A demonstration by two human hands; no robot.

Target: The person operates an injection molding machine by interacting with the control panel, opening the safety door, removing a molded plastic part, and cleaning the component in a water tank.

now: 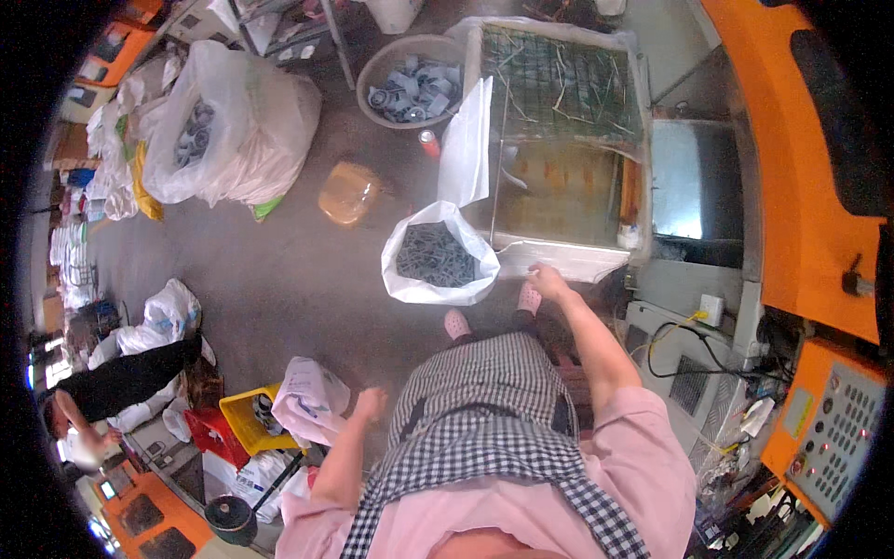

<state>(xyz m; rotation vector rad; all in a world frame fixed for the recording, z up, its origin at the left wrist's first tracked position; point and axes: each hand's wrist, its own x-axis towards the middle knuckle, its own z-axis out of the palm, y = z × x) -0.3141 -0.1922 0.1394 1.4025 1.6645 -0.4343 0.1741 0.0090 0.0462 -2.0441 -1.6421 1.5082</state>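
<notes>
My right hand is at the near side of a water tank, over the lower edge of a white panel there. Its fingers are curled together, and what they hold, if anything, is too small to make out. Left of that hand stands a white sack, its mouth rolled wide around many small dark grey parts. My left hand hangs loosely closed beside my apron, with nothing visible in it. Near it is a pale pink-white bag.
Behind the sack are another white panel, a red can and a round tub of grey parts. A large plastic bag and a tan object sit on the floor. Yellow and red crates lie left; an orange machine stands right.
</notes>
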